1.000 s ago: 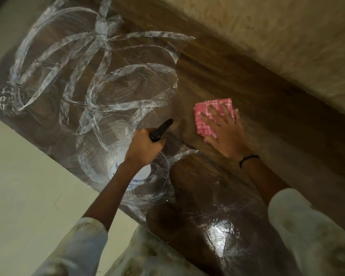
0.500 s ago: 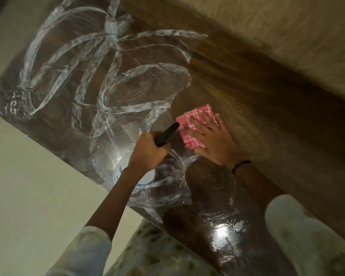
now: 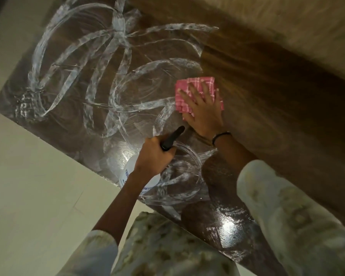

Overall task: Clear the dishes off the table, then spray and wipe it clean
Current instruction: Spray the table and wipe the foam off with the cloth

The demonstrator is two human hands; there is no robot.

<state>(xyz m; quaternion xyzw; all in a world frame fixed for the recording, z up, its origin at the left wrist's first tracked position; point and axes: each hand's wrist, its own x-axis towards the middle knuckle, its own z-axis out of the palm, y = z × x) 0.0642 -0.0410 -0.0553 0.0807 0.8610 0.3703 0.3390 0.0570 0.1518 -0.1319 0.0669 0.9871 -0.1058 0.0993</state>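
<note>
The dark wooden table (image 3: 277, 108) runs diagonally through the head view, its left half streaked with white foamy wipe marks (image 3: 100, 62). My right hand (image 3: 203, 110) lies flat, fingers spread, pressing a folded pink checked cloth (image 3: 195, 90) onto the tabletop at the edge of the streaked area. My left hand (image 3: 153, 154) grips the black trigger head of a white spray bottle (image 3: 135, 179), which hangs near the table's near edge, nozzle pointing toward the cloth. No dishes are in view.
A pale floor (image 3: 38, 186) lies left of the table. A light wall or floor band (image 3: 287, 22) runs along the table's far side. My patterned clothing (image 3: 167, 246) touches the near edge.
My right hand slid the pink cloth left toward the bottle, then back up and away over the tabletop. The left hand kept hold of the spray bottle with little motion.
</note>
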